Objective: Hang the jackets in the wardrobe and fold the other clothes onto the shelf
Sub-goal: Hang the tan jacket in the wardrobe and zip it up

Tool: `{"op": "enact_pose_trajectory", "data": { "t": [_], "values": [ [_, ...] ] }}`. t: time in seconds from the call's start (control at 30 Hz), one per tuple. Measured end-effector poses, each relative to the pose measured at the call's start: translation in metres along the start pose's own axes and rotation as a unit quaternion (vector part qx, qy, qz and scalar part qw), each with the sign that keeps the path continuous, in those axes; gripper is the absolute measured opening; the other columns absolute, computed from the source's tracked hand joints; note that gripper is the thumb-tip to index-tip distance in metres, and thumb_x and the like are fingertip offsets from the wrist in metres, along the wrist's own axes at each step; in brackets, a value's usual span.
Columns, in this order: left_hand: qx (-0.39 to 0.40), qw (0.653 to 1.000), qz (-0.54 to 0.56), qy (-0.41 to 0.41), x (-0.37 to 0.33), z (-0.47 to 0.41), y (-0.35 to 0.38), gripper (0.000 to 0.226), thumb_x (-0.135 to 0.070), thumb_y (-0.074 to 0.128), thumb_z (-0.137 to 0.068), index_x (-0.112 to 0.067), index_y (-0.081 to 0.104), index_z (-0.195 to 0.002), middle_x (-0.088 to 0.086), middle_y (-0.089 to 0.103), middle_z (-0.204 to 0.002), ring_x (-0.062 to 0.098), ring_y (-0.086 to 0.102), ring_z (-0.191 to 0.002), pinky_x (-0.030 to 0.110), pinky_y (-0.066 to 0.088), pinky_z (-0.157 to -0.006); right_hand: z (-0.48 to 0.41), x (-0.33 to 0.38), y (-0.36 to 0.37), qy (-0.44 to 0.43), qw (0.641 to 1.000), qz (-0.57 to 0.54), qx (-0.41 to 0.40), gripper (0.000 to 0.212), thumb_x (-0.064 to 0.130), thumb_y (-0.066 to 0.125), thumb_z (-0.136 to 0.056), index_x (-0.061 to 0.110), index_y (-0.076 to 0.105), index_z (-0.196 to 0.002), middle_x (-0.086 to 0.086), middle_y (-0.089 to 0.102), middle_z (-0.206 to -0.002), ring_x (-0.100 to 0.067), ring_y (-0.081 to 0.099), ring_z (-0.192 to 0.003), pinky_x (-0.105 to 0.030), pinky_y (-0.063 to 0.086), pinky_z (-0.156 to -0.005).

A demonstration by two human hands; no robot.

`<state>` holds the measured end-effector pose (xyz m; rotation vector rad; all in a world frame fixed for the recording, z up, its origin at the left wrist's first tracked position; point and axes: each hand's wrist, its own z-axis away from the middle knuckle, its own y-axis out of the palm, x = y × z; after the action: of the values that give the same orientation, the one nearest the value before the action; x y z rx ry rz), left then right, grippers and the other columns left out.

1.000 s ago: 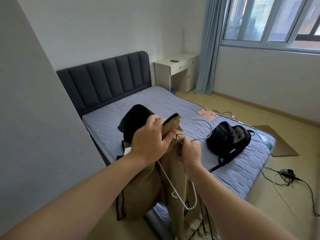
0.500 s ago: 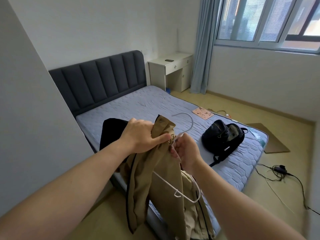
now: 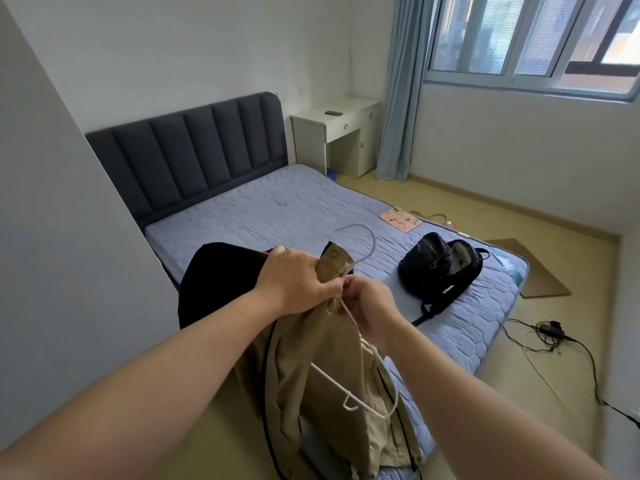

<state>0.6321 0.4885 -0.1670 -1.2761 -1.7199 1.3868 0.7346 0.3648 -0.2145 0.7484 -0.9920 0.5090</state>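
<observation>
Jacket (image 3: 304,351) — long axis vertical, collar up

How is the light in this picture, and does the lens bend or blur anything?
Head view: daylight comes from the window at upper right, its panes partly washed out; shadows on the mattress are soft; the wide lens tilts the walls and stretches both forearms toward the lower corners; the left hand, right hand, tan jacket and white hanger look sharp, without motion blur.

No text is legible; the pink card's (image 3: 400,220) print is too small.
</observation>
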Motion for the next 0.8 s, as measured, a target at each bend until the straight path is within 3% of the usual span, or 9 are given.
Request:
{"op": "enact_pose_trajectory", "data": {
  "t": [0.1,0.17,0.23,0.3,0.53,0.63,0.7,0.77,0.8],
  "values": [
    [-0.023,1.0,0.005,0.02,0.01,-0.002,-0.008,0.061,-0.074,0.042,-0.081,-0.023,0.048,-0.048,-0.01,0.051,-0.047,0.009,0.056,-0.053,0.042,0.047,-0.089,-0.006,-0.006,-0.006,-0.004,0.987,0.157,0.029,0.037,-0.002,0.052,-0.076,0.017,0.076,-0.096,-0.011,0.073,-0.079,-0.02,0.069,-0.063,-0.029,0.054,-0.055],
    [-0.033,0.999,-0.004,0.028,0.016,-0.004,-0.015,0.066,-0.081,0.044,-0.078,-0.024,0.044,-0.046,-0.01,0.048,-0.045,0.006,0.051,-0.05,0.039,0.046,-0.086,-0.014,-0.015,-0.014,0.012,0.963,0.269,0.027,0.038,0.012,0.061,-0.08,0.024,0.07,-0.116,-0.004,0.076,-0.094,-0.018,0.073,-0.08,-0.033,0.06,-0.07],
    [-0.037,0.999,-0.019,0.036,0.021,-0.006,-0.023,0.073,-0.092,0.041,-0.073,-0.024,0.043,-0.046,-0.011,0.049,-0.045,0.003,0.05,-0.049,0.036,0.043,-0.081,-0.024,-0.027,-0.024,0.033,0.916,0.399,0.034,0.046,0.019,0.068,-0.085,0.022,0.062,-0.13,-0.005,0.071,-0.117,-0.022,0.068,-0.106,-0.037,0.056,-0.093],
    [-0.046,0.998,-0.017,0.046,0.022,-0.008,-0.026,0.072,-0.092,0.041,-0.072,-0.024,0.044,-0.047,-0.012,0.049,-0.046,0.003,0.051,-0.049,0.035,0.041,-0.08,-0.033,-0.039,-0.028,0.051,0.889,0.452,0.059,0.047,0.008,0.069,-0.09,0.009,0.059,-0.136,-0.015,0.064,-0.13,-0.032,0.058,-0.123,-0.04,0.046,-0.105],
    [-0.009,0.997,0.024,0.074,0.025,-0.007,-0.038,0.048,-0.067,0.047,-0.077,-0.027,0.038,-0.051,-0.011,0.046,-0.048,0.007,0.05,-0.051,0.032,0.044,-0.074,-0.043,-0.05,-0.019,-0.007,0.833,0.552,0.031,0.03,0.022,0.053,-0.097,0.015,0.06,-0.125,-0.005,0.066,-0.121,-0.025,0.06,-0.112,-0.037,0.048,-0.099],
    [0.042,0.999,0.028,0.018,0.033,-0.006,-0.049,0.038,-0.066,0.05,-0.072,-0.029,0.046,-0.077,-0.012,0.054,-0.066,0.007,0.056,-0.064,0.034,0.052,-0.069,-0.043,-0.039,-0.018,-0.037,0.862,0.505,-0.034,0.026,0.013,0.044,-0.095,0.011,0.054,-0.119,-0.006,0.062,-0.109,-0.027,0.058,-0.101,-0.037,0.048,-0.089],
    [0.072,0.996,0.038,-0.028,0.04,-0.005,-0.051,0.062,-0.07,0.049,-0.066,-0.031,0.046,-0.114,-0.013,0.061,-0.084,0.01,0.062,-0.078,0.035,0.057,-0.074,-0.04,-0.026,-0.014,-0.064,0.888,0.45,-0.063,0.028,0.01,0.041,-0.094,0.014,0.053,-0.119,-0.007,0.062,-0.108,-0.027,0.06,-0.099,-0.042,0.051,-0.088],
    [0.087,0.994,0.052,-0.033,0.043,-0.002,-0.049,0.089,-0.07,0.05,-0.065,-0.05,0.02,-0.146,-0.015,0.059,-0.106,0.014,0.063,-0.091,0.035,0.058,-0.08,-0.036,-0.01,-0.006,-0.075,0.928,0.359,-0.068,0.032,0.012,0.04,-0.096,0.021,0.054,-0.124,-0.008,0.064,-0.112,-0.029,0.062,-0.102,-0.047,0.057,-0.086],
    [0.092,0.993,0.065,-0.031,0.042,0.0,-0.047,0.095,-0.069,0.051,-0.066,-0.059,0.005,-0.148,-0.015,0.056,-0.112,0.014,0.062,-0.093,0.035,0.058,-0.081,-0.034,-0.001,-0.001,-0.072,0.948,0.303,-0.065,0.03,0.014,0.04,-0.098,0.024,0.056,-0.122,-0.009,0.065,-0.112,-0.031,0.064,-0.102,-0.047,0.06,-0.079]
  ]
}}
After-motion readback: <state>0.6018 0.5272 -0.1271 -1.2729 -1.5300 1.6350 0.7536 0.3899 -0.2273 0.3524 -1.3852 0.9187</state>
